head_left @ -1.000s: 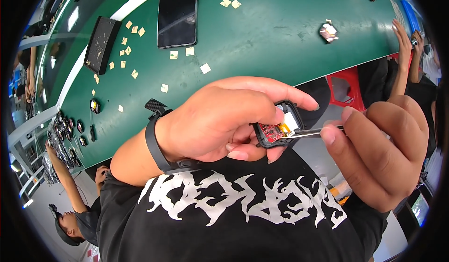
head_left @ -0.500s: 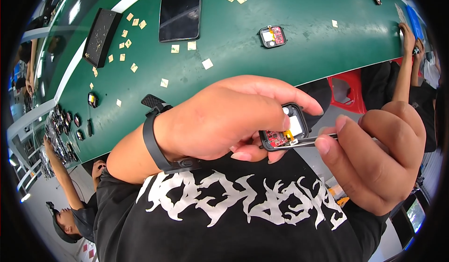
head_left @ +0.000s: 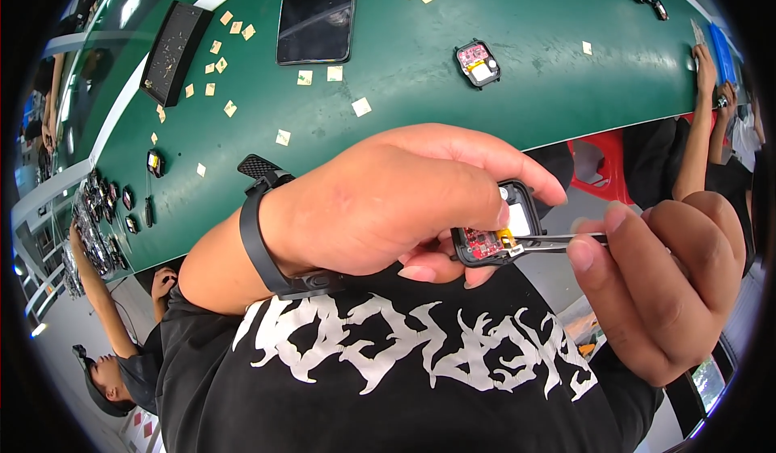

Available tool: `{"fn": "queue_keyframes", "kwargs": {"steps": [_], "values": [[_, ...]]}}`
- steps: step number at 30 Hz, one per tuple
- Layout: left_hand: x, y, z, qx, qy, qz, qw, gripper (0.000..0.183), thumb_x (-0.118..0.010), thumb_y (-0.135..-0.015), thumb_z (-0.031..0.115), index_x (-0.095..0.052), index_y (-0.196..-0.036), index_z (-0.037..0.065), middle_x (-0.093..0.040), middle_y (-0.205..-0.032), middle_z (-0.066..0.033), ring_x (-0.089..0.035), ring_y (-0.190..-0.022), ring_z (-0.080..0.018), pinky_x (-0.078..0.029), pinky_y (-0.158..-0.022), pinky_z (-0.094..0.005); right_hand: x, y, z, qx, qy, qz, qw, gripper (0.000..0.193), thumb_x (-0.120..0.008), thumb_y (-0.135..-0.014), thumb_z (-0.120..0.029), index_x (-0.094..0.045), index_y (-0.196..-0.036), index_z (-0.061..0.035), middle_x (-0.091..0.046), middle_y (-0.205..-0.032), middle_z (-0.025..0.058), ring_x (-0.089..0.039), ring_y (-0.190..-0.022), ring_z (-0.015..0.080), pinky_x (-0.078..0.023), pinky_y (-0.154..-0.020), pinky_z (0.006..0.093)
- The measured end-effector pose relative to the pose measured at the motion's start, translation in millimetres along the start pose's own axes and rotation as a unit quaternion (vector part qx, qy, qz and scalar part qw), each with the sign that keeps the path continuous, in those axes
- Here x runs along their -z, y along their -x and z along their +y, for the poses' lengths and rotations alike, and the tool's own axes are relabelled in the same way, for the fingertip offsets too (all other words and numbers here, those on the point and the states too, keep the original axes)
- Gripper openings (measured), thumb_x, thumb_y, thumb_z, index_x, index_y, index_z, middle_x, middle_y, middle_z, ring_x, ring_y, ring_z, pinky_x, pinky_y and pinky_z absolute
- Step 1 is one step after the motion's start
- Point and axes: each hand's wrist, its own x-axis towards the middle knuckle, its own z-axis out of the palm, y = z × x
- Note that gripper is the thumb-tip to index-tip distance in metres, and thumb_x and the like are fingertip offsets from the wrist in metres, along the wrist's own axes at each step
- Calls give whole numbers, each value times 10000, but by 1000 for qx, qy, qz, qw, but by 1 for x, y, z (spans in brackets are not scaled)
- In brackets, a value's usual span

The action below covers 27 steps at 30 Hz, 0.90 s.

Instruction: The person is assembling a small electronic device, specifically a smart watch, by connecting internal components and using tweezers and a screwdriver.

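My left hand is closed round a small black device housing, thumb laid across its top edge. Inside the housing are a red circuit board, a white rectangular part and a yellow flex ribbon; the thumb hides some of this. My right hand pinches metal tweezers. Their tips are slightly apart at the ribbon and a small white piece on the housing's near edge.
On the green table lie another opened housing, a dark phone-like slab, a black tray and scattered pale squares. Bagged parts pile up at the left. Other people's arms reach in at both sides; a red stool stands at right.
My right hand has shifted slightly right, and the tweezers' arms show more spread at the ribbon. The opened housing on the table is turned differently. My left hand keeps its hold.
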Motion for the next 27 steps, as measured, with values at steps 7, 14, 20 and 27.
{"fn": "queue_keyframes", "kwargs": {"steps": [7,14,20,27], "values": [[-3,-4,4,4,-15,3,1000,540,-429,-849,-13,-561,-1372,-39,-648,-716,-132,-400,-436,-64,-341,-445,-216,-3,3,6,22,-4,1,1000,381,-830,-623,21,-711,-985,31,-656,-926,138,-552,-677,207,-328,-483,313],[-5,-3,4,-9,-18,-5,1000,519,-427,-883,-5,-547,-1387,-32,-646,-708,-107,-407,-439,-58,-364,-461,-214,0,1,5,-14,-48,-4,999,383,-761,-629,-103,-713,-977,50,-667,-891,174,-553,-661,219,-327,-488,321],[-4,-5,4,-10,-34,1,999,514,-430,-885,-9,-548,-1384,-37,-643,-704,-92,-413,-449,-55,-393,-481,-206,-3,3,2,-25,-46,0,999,422,-731,-619,-144,-712,-988,60,-671,-895,189,-552,-650,219,-325,-481,319],[-4,-9,3,-19,-37,1,999,515,-421,-859,-31,-579,-1349,-42,-613,-690,-69,-401,-442,-67,-402,-481,-218,4,11,6,20,7,-23,1000,417,-740,-645,-135,-716,-1011,64,-670,-902,201,-552,-661,214,-303,-484,306]]}}
